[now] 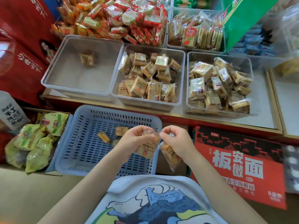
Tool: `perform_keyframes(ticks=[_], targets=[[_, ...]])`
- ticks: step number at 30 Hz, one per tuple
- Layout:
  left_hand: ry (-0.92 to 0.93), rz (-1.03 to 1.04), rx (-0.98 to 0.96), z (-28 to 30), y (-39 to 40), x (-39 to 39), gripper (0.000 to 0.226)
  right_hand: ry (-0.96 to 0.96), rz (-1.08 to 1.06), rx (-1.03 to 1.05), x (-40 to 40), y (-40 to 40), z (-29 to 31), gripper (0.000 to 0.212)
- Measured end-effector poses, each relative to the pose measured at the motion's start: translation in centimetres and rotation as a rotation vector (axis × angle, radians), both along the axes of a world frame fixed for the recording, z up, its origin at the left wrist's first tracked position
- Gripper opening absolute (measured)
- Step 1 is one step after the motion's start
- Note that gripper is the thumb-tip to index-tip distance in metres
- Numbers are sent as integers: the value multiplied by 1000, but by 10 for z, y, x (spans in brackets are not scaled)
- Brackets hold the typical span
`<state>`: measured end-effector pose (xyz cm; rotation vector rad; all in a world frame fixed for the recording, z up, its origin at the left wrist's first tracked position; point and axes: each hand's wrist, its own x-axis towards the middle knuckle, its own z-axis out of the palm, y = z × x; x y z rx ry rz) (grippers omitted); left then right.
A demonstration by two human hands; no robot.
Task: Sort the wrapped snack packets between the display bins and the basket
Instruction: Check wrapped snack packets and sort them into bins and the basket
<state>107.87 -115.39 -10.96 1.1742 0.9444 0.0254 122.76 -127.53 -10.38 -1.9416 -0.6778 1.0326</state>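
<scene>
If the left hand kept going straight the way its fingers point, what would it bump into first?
Probably the right hand. The left hand, holding a wrapped snack packet above the blue basket, has fingertips aimed across at it, almost touching. Depth is hard to judge from this one view.

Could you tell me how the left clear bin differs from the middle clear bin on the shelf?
The left clear bin holds a single wrapped packet, lying toward its back; the middle clear bin holds a loose heap of many packets. Most of the left bin's floor shows bare, while packets cover most of the middle bin's floor. Both are transparent plastic, rectangular, lidless, and stand side by side with tan-wrapped packets inside.
</scene>
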Motion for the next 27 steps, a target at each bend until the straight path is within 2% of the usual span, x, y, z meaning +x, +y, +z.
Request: perform_keyframes(ticks=[6, 10, 14, 17, 20, 22, 24, 27], targets=[[-37, 147, 39, 11, 8, 0, 2, -23, -14, 75, 9, 10, 7, 6], [-60, 216, 72, 13, 7, 0, 3, 79, -63, 56, 8, 16, 9, 3], [-49, 274, 109, 11, 9, 0, 4, 159, 3, 20, 11, 15, 12, 11], [-46, 223, 101, 13, 10, 1, 13, 131, -35, 35, 11, 17, 12, 10], [-60, 22, -2, 19, 13, 2, 36, 129, -121, 40, 13, 18, 10, 10], [-58, -52, -16, 21, 14, 1, 37, 142, -136, 46, 15, 18, 9, 9], [-39, 16, 4, 19, 16, 0, 35, 166, -128, 46, 17, 17, 9, 6], [0, 251, 17, 16, 19, 0, 33, 192, -51, 22, 17, 16, 11, 15]])
